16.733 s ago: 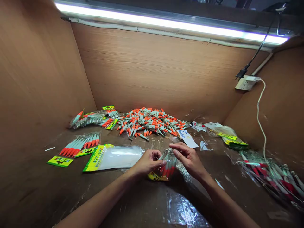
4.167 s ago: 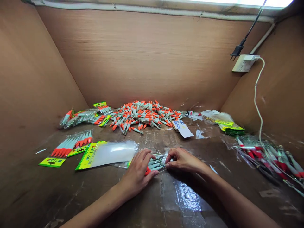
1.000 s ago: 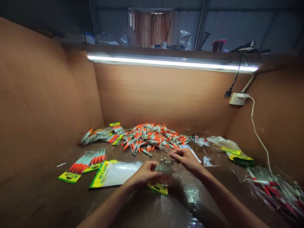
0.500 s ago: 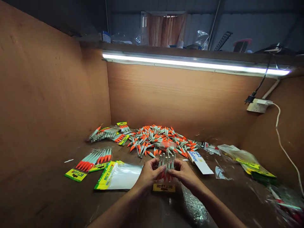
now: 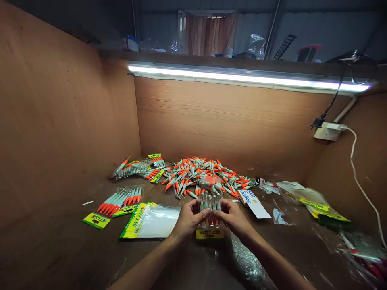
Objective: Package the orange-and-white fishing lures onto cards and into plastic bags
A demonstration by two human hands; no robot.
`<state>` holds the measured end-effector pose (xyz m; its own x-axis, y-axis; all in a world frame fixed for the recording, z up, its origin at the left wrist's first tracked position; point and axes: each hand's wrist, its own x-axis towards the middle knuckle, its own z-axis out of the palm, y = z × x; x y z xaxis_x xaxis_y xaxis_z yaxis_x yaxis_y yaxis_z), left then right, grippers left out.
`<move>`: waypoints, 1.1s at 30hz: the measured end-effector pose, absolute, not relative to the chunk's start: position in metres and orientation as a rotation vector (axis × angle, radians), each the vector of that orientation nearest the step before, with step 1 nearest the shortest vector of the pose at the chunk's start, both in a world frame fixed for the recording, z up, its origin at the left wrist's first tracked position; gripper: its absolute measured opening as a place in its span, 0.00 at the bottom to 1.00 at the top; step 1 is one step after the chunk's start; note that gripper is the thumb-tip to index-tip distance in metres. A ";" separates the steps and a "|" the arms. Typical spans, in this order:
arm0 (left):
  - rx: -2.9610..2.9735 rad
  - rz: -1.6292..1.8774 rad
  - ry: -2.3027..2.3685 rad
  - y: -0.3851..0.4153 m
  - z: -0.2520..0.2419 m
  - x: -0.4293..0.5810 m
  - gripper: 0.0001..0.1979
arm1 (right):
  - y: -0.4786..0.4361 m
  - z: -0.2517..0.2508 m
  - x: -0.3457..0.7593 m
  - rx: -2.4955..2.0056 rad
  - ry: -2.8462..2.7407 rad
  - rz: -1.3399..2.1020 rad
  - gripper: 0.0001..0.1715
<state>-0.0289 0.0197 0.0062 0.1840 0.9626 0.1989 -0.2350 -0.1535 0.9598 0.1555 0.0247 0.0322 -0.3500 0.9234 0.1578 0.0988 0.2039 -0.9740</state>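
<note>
Between my two hands is a clear pack of fishing lures (image 5: 210, 220), its yellow header card turned toward me. Several pale lures with orange-red tips stand side by side in it, hooks pointing away. My left hand (image 5: 193, 215) is closed on the pack's left side, thumb across the front. On the right side my right hand (image 5: 231, 213) pinches it the same way. Just left of my left hand lies a stack of empty lure bags (image 5: 159, 221) with yellow and green headers. Beyond my hands spreads a heap of loose orange and white lures (image 5: 193, 177).
Filled lure packs (image 5: 121, 201) lie at the left, with more packs (image 5: 136, 169) behind them. To the right are a white card box (image 5: 255, 204) and other yellow-headed bags (image 5: 320, 207). Bubble wrap (image 5: 248, 262) sits by my right forearm. A power cord (image 5: 331, 100) hangs at right.
Both hands keep their grip on the lure pack. The pack's hook ends and header card have shifted slightly, and the whole view has moved a little.
</note>
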 end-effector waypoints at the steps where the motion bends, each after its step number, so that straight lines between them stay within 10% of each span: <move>1: 1.268 1.279 0.808 0.020 0.005 -0.029 0.19 | 0.024 0.034 0.157 -1.003 -1.693 1.202 0.14; 6: 1.335 1.274 0.890 0.020 0.002 -0.028 0.18 | 0.012 0.059 0.165 -1.104 -1.755 0.495 0.26; 10: 1.402 1.246 0.913 0.016 0.006 -0.026 0.18 | 0.001 0.079 0.170 -0.916 -1.954 0.173 0.14; 33: 1.513 1.061 1.015 0.017 -0.003 -0.027 0.12 | 0.009 0.083 0.186 -0.975 -2.344 0.225 0.20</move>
